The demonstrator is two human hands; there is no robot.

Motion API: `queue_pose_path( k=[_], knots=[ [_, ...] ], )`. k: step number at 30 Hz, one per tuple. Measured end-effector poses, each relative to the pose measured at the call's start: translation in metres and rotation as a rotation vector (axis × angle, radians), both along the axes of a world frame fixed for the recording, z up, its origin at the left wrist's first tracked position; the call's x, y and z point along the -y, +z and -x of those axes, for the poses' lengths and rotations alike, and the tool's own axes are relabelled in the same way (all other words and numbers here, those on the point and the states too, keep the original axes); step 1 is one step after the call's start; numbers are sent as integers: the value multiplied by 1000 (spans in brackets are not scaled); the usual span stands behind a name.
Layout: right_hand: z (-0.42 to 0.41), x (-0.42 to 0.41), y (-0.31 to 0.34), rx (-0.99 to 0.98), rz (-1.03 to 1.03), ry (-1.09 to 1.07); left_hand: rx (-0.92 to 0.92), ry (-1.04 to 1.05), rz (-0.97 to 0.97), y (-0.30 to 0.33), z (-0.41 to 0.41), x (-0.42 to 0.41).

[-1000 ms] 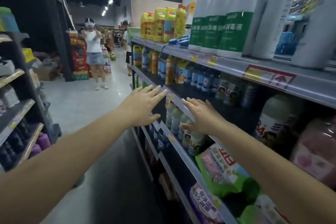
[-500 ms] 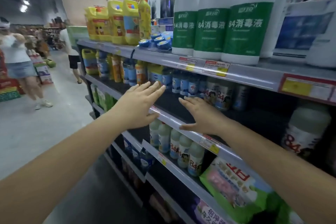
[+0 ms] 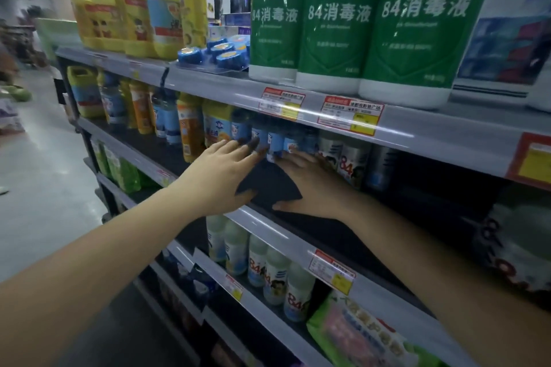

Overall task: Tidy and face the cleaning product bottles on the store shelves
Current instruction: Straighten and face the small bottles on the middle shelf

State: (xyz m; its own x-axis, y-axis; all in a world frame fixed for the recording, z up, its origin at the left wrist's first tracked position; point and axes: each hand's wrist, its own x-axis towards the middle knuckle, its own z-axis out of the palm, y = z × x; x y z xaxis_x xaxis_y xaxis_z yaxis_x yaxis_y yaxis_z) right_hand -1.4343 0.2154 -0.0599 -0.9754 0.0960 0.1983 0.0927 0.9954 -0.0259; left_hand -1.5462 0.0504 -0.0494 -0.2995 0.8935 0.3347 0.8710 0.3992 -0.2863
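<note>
Both arms reach into the middle shelf (image 3: 298,226). Left hand (image 3: 222,174) flat, fingers straight, tips at the small blue-label bottles (image 3: 275,143); right hand (image 3: 310,185) spread, fingertips touching the same row. Neither grips anything. Bottles sit far back on the shelf, beside 84 cans (image 3: 350,161).

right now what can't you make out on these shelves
Head view only:
- Small blue-labelled bottles at the back of the middle shelf: tops hidden by the grey upper shelf edge.
- Left hand and right hand: fingertips in shadow, contact with bottles unclear.
- Red-and-yellow price tags: print blurred.
- Tall green-labelled white bottles: caps cut off by the frame top.
</note>
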Motion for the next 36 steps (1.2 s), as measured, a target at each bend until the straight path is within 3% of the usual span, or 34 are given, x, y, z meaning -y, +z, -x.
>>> queue_pose_path(
  k=[10,19,28,31,36],
  knots=[
    [5,-12,-23,44,4,-158,98,-181,119,-37,31,-45],
    [6,28,-43,40,-8,-408,169,-349,280,-61,66,-45],
    [-9,70,-75,157,69,-628,238,-556,326,-98,70,-33],
    [-9,82,-91,156,64,-627,200,-576,317,-116,76,-28],
    [-8,101,-114,124,66,-585,92,-734,102,-147,78,-18]
  ],
)
